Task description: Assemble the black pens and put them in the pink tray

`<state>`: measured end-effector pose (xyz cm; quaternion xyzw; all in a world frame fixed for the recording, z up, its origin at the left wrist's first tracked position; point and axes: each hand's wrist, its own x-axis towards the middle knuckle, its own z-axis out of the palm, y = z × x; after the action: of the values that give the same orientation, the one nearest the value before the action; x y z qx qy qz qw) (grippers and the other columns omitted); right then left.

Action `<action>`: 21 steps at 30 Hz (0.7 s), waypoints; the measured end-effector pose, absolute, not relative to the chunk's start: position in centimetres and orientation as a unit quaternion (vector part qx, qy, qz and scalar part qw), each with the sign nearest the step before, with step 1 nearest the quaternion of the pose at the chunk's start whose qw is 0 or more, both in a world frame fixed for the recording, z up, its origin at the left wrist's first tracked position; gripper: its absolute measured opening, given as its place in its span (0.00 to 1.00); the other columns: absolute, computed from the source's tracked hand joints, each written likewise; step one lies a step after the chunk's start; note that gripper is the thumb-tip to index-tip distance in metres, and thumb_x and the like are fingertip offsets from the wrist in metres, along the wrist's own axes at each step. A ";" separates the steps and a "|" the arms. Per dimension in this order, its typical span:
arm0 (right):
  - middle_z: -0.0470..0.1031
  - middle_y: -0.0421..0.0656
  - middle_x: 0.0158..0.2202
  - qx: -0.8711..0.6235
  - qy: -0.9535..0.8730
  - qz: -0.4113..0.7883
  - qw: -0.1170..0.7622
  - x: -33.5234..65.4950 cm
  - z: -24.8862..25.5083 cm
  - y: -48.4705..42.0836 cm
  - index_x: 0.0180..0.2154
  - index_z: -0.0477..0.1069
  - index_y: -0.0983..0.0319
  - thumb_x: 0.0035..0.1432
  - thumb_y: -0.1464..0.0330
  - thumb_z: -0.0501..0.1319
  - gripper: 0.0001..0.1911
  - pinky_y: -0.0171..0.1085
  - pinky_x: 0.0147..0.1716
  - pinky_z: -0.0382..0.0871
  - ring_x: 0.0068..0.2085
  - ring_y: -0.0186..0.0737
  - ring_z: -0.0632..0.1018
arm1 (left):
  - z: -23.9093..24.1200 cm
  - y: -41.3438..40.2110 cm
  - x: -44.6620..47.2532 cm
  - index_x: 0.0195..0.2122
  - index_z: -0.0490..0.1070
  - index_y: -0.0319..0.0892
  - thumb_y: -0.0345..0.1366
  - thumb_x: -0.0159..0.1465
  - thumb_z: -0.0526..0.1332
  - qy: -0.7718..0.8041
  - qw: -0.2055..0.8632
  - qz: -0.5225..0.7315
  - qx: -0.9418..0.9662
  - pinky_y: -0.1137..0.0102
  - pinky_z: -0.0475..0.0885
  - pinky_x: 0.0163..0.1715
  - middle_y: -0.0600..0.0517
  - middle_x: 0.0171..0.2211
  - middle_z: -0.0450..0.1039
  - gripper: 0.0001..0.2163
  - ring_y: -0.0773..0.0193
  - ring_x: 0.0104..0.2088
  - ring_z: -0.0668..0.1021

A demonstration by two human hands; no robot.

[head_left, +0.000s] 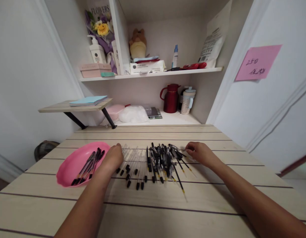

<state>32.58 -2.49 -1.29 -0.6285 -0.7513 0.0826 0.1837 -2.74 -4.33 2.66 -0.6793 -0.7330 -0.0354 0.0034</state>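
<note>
My left hand [115, 156] is closed beside the pink bowl [65, 165], at the upper end of a row of clear pen barrels [135, 160] with black ends. Whether its fingers grip a barrel is hidden. Assembled-looking black pens [86, 170] lie in the bowl. A heap of black pen parts [163, 158], including caps and clips, spreads over the middle of the table. Ink refills [179, 178] with yellowish sections stick out of its right side. At the heap's upper right, my right hand [198, 152] pinches at something too small to make out.
The slatted wooden table [168, 216] runs back to a white shelf unit. A small raised stand [68, 106] with a blue notebook [90, 100] is at the back left. Behind are a plastic bag [133, 114], a red jug [171, 99] and a tumbler [187, 101].
</note>
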 end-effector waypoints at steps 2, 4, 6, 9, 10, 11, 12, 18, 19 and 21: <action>0.73 0.41 0.25 -0.626 -0.753 0.082 0.186 32.5 -1.2 -2.5 0.27 0.71 0.61 0.48 0.68 0.53 0.09 0.31 0.24 0.56 0.26 0.35 0.70 | 2.3 -4.4 -2.4 0.46 0.64 0.29 0.20 0.53 0.48 -0.741 0.004 -0.014 -0.671 0.68 0.67 0.36 0.35 0.37 0.73 0.19 0.56 0.39 0.76; 0.74 0.41 0.24 -0.626 -0.751 0.088 0.188 32.5 -1.1 -2.6 0.27 0.71 0.61 0.48 0.68 0.53 0.09 0.31 0.24 0.56 0.26 0.35 0.71 | 2.1 -4.5 -2.3 0.47 0.62 0.27 0.19 0.52 0.47 -0.748 0.006 0.006 -0.664 0.68 0.68 0.34 0.34 0.35 0.73 0.20 0.55 0.38 0.76; 0.74 0.41 0.25 -0.631 -0.746 0.096 0.190 32.5 -0.9 -2.6 0.27 0.71 0.61 0.49 0.67 0.53 0.09 0.31 0.24 0.56 0.26 0.35 0.71 | 1.9 -4.7 -2.2 0.46 0.63 0.27 0.18 0.52 0.47 -0.750 0.005 0.024 -0.661 0.67 0.68 0.33 0.33 0.34 0.73 0.19 0.54 0.38 0.76; 0.74 0.41 0.25 -0.644 -0.733 0.098 0.198 32.8 -0.6 -2.6 0.27 0.71 0.61 0.48 0.68 0.53 0.09 0.30 0.24 0.57 0.26 0.35 0.72 | 1.9 -4.9 -2.0 0.43 0.65 0.28 0.19 0.53 0.46 -0.749 0.011 0.041 -0.661 0.66 0.69 0.32 0.33 0.34 0.73 0.18 0.53 0.37 0.76; 0.74 0.41 0.26 -0.648 -0.728 0.096 0.202 33.0 -0.5 -2.5 0.27 0.71 0.61 0.48 0.68 0.53 0.09 0.30 0.24 0.57 0.26 0.35 0.72 | 2.0 -5.0 -1.8 0.43 0.65 0.29 0.19 0.53 0.45 -0.749 0.015 0.045 -0.661 0.65 0.69 0.32 0.33 0.35 0.73 0.17 0.53 0.37 0.76; 0.74 0.41 0.26 -0.654 -0.722 0.094 0.205 33.1 -0.4 -2.5 0.27 0.71 0.61 0.48 0.68 0.53 0.09 0.30 0.24 0.57 0.26 0.34 0.72 | 2.1 -5.1 -1.7 0.42 0.66 0.30 0.19 0.54 0.45 -0.748 0.020 0.048 -0.662 0.64 0.69 0.32 0.33 0.35 0.73 0.17 0.53 0.37 0.76; 0.74 0.41 0.26 -0.659 -0.716 0.093 0.209 33.3 -0.4 -2.4 0.27 0.71 0.61 0.49 0.68 0.53 0.09 0.30 0.24 0.57 0.26 0.34 0.72 | 2.2 -5.2 -1.6 0.42 0.66 0.30 0.19 0.54 0.45 -0.746 0.026 0.050 -0.664 0.63 0.69 0.32 0.33 0.35 0.73 0.17 0.52 0.37 0.76; 0.74 0.40 0.26 -0.676 -0.697 0.097 0.218 34.3 -0.5 -2.2 0.28 0.71 0.61 0.49 0.67 0.53 0.09 0.30 0.24 0.58 0.26 0.34 0.73 | 2.2 -5.0 -1.7 0.40 0.68 0.34 0.22 0.55 0.46 -0.735 0.053 0.059 -0.674 0.64 0.69 0.31 0.35 0.38 0.71 0.16 0.52 0.38 0.75; 0.74 0.41 0.26 -0.675 -0.699 0.096 0.216 34.3 -0.7 -2.1 0.28 0.71 0.61 0.49 0.67 0.53 0.09 0.30 0.24 0.58 0.27 0.34 0.73 | 2.0 -5.0 -1.8 0.40 0.68 0.35 0.22 0.55 0.46 -0.735 0.055 0.060 -0.673 0.64 0.69 0.31 0.36 0.38 0.71 0.16 0.53 0.38 0.75; 0.74 0.41 0.27 -0.670 -0.707 0.087 0.206 34.1 -1.0 -2.1 0.28 0.71 0.61 0.50 0.68 0.52 0.09 0.30 0.26 0.59 0.28 0.35 0.73 | 1.8 -4.9 -1.9 0.40 0.67 0.35 0.22 0.55 0.46 -0.735 0.058 0.061 -0.672 0.65 0.69 0.31 0.36 0.38 0.71 0.16 0.54 0.38 0.75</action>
<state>34.14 -2.07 -0.96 -0.6703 -0.7075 0.0873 0.2062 -1.90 -4.88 1.80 -0.6724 -0.7354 0.0611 0.0580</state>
